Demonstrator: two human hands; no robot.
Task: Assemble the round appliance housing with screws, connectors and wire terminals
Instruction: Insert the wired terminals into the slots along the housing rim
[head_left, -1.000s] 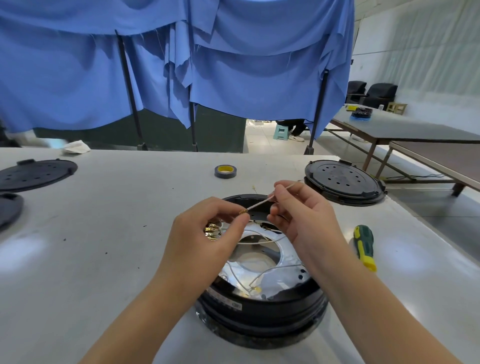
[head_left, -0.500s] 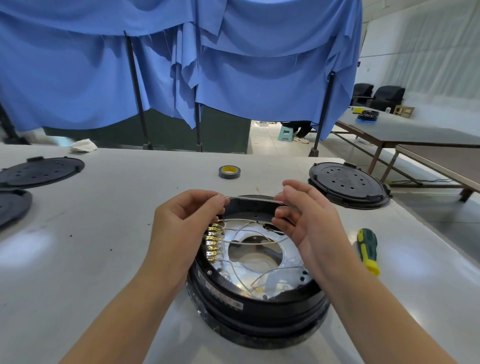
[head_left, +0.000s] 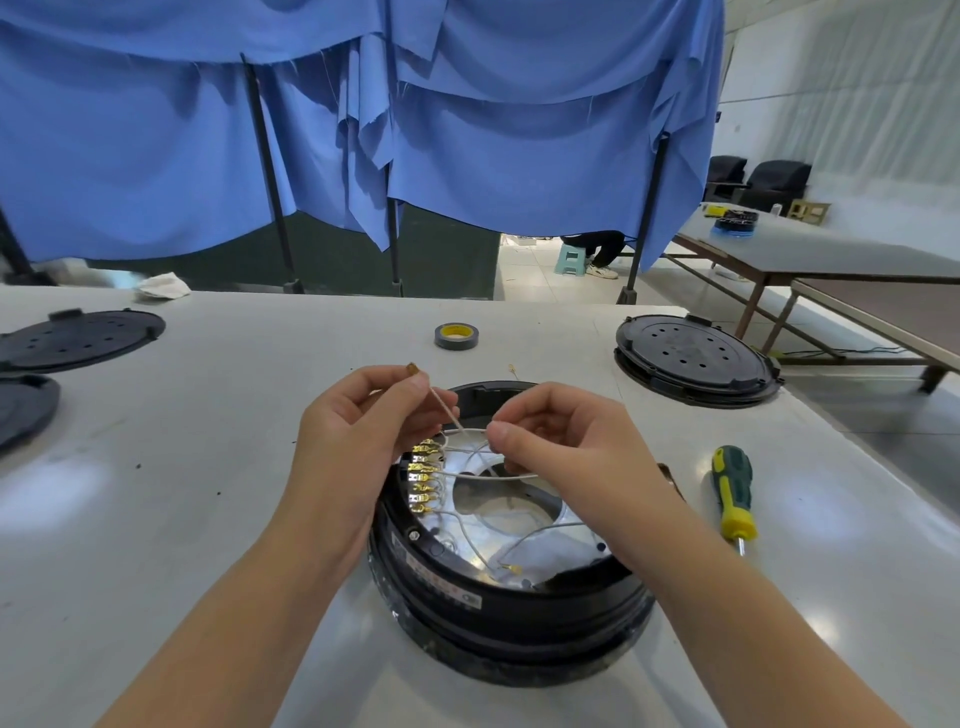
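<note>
Here, both hands (curled) on wire.

3 black lids; 1 screwdriver

Assembly workshop: long worktables, a screwdriver, spare black covers.

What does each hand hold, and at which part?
Left hand pinches the wire just below its brass terminal. Right hand pinches the same wire lower down.
</note>
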